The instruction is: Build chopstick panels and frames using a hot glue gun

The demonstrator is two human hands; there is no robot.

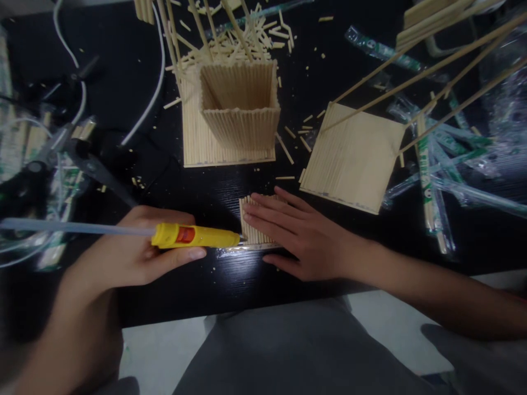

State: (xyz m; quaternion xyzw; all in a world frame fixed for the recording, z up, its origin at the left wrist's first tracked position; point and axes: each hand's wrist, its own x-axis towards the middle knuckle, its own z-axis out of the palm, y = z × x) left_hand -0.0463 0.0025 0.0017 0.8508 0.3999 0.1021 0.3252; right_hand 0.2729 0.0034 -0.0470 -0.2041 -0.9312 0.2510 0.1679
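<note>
My left hand [160, 249] is wrapped round a yellow hot glue gun [206, 236] with a clear glue stick [78, 226] running out of its back. The nozzle touches or almost touches the left lower edge of a small panel of wooden sticks [251, 233] laid side by side. Flat across that panel lies my right hand [292, 233], fingers stretched out and thumb near its lower edge, hiding much of it. A shiny clear strip [236, 250] runs along the panel's bottom edge.
An open stick box [242, 129] stands on a stick base at the back, with loose cut sticks [242, 44] behind it. To the right is a square stick panel [354, 153] with long rods. Plastic wrappers [444, 142] lie far right; pliers [94, 164] and cables lie left.
</note>
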